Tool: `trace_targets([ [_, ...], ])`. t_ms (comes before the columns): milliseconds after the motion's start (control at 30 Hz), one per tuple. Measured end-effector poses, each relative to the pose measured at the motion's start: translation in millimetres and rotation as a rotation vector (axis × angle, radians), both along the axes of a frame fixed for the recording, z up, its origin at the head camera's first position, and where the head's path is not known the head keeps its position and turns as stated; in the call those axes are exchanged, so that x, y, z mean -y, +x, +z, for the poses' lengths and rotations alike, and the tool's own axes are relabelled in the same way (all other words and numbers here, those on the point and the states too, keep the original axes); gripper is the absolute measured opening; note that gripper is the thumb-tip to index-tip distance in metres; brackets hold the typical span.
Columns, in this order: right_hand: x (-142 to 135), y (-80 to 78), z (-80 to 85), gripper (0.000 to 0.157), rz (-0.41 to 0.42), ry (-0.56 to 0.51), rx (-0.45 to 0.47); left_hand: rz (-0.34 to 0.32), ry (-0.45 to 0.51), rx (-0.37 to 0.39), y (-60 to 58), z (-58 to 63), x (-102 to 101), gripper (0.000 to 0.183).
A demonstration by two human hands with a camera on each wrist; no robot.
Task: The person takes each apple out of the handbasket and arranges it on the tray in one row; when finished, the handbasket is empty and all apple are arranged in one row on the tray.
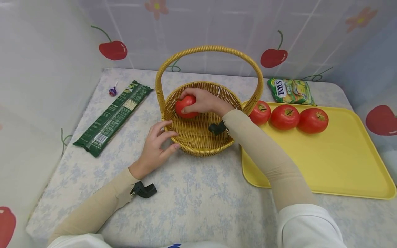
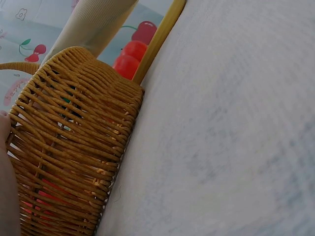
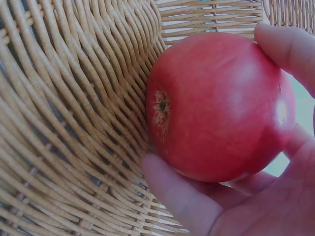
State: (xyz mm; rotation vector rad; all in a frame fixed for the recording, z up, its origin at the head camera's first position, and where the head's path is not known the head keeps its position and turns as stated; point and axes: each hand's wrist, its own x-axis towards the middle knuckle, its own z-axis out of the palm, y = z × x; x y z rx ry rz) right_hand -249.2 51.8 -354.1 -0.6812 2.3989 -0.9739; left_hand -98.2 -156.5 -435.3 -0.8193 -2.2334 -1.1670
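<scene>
A red apple (image 1: pixel 185 107) is inside the wicker basket (image 1: pixel 201 150), towards its left side. My right hand (image 1: pixel 201 100) reaches into the basket and grips this apple, fingers and thumb around it. Close up in the right wrist view, the apple (image 3: pixel 221 108) lies near the woven wall, its brownish end facing that wall. At the basket's front left, my left hand (image 1: pixel 156 146) holds the rim, fingers over the edge and thumb on the near side. The left wrist view shows the basket's outer side (image 2: pixel 74 137), with only part of the hand at the left edge.
A yellow tray (image 1: pixel 325 162) stands right of the basket, with three red apples (image 1: pixel 284 117) along its far edge. Behind it lies a green candy bag (image 1: pixel 291 91). A long green packet (image 1: pixel 113 119) and a lollipop (image 1: pixel 113 91) lie on the left. The basket's tall handle (image 1: pixel 208 49) arches above it.
</scene>
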Motion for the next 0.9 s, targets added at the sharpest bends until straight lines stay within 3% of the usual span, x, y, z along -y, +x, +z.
trace_targets([
  [900, -0.9, -0.1, 1.2, 0.049, 0.035, 0.022, -0.064, 0.004, -0.003, -0.001, -0.3, -1.3, 0.1, 0.063],
])
